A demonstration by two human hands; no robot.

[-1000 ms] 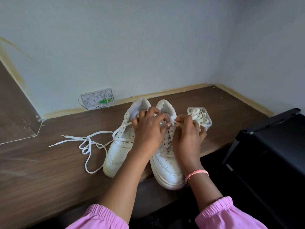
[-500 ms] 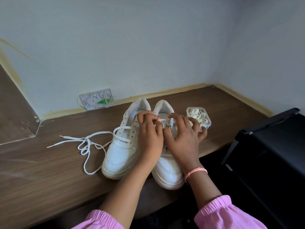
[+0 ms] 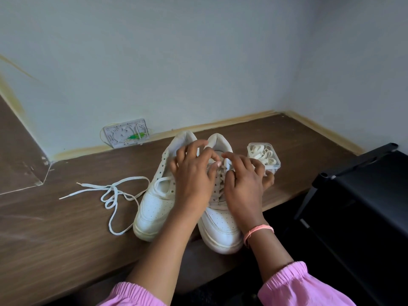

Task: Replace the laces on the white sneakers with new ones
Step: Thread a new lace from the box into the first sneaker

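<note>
Item: pair of white sneakers on a brown desk (image 3: 66,239), toes toward the person, heels toward the wall. Landmark: right shoe (image 3: 220,226), still laced, its toe past the desk edge. Left shoe (image 3: 154,208) touches its left side; most eyelets bare, one lace loop left low down. Old lace (image 3: 114,195) lies loose on the desk, left of both, its far end leading to the left shoe. Box (image 3: 265,155) of new laces stands just right of the right shoe's heel, lid off. Left hand (image 3: 194,180) is over the right shoe's upper eyelets, fingers curled, tips seeming to pinch the lace (image 3: 217,191) there; the pinch itself is hidden, so this is a guess. Right hand (image 3: 245,186) rests against the shoe's right flank, fingers bent and splayed, holding nothing that I can see. Risks, as judged: a hard upward tug could tip the overhanging shoe off the edge; the right hand's outer fingers sit close to the box and could knock it over; a snagged lace could drag the shoe.
</note>
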